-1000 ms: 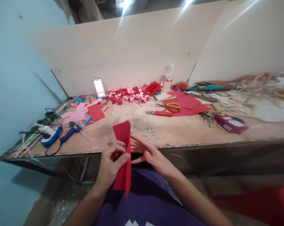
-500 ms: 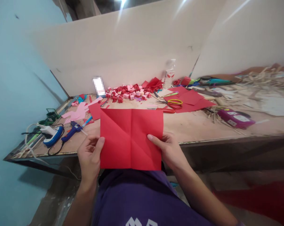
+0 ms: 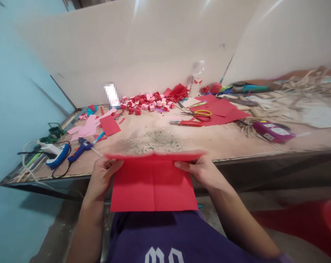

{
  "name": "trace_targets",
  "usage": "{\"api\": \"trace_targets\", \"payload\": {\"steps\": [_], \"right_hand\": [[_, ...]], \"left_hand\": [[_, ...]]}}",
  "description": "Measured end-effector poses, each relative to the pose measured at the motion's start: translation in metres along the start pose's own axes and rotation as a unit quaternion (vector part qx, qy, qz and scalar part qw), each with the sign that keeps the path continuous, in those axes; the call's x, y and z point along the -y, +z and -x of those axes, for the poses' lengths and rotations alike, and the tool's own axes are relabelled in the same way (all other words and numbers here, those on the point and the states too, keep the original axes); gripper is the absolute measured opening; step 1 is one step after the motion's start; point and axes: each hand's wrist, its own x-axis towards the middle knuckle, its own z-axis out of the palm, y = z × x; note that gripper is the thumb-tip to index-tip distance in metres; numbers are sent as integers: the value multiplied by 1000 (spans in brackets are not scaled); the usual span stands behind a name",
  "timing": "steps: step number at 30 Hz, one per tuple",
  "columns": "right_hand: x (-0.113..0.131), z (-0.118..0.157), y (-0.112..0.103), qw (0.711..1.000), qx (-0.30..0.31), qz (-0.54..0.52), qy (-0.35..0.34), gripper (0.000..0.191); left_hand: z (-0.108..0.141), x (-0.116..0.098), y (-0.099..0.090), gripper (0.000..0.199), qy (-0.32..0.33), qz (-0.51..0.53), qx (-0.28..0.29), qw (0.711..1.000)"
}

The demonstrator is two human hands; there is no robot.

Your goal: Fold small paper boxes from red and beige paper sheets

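Note:
A sheet of red paper (image 3: pixel 154 186) is stretched between my hands, in front of the table's near edge. Its upper part bends over toward me along the top, and a crease runs down its middle. My left hand (image 3: pixel 103 175) pinches the left side, thumb on the near face. On the right side my right hand (image 3: pixel 202 171) grips it the same way. The fingers behind the paper are partly hidden. Beyond the sheet, green specks (image 3: pixel 157 141) lie scattered on the tabletop.
A red-handled knife (image 3: pixel 190 123) and yellow-and-red scissors (image 3: pixel 202 114) lie beyond my right hand. Small folded paper pieces (image 3: pixel 146 102) form a pile by the wall. To the left are a blue glue gun (image 3: pixel 81 148) and a power strip (image 3: pixel 58 156); a purple box (image 3: pixel 272 131) sits right.
The red paper was upright and nearly flat; now its upper part is bent over. Both hands still hold its sides. The view has shifted slightly, and the knife and green specks are uncovered.

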Motion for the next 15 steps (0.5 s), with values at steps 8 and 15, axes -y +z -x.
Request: {"api": "trace_targets", "payload": {"steps": [8,15], "right_hand": [[13,4,-21,979,108,131,-111,22],[31,17,-38,981,45,173,-80,17]], "left_hand": [[-3,-9,-13,31,86,-30,48,995],[6,-30,1,44,138,-179,40,973]]}}
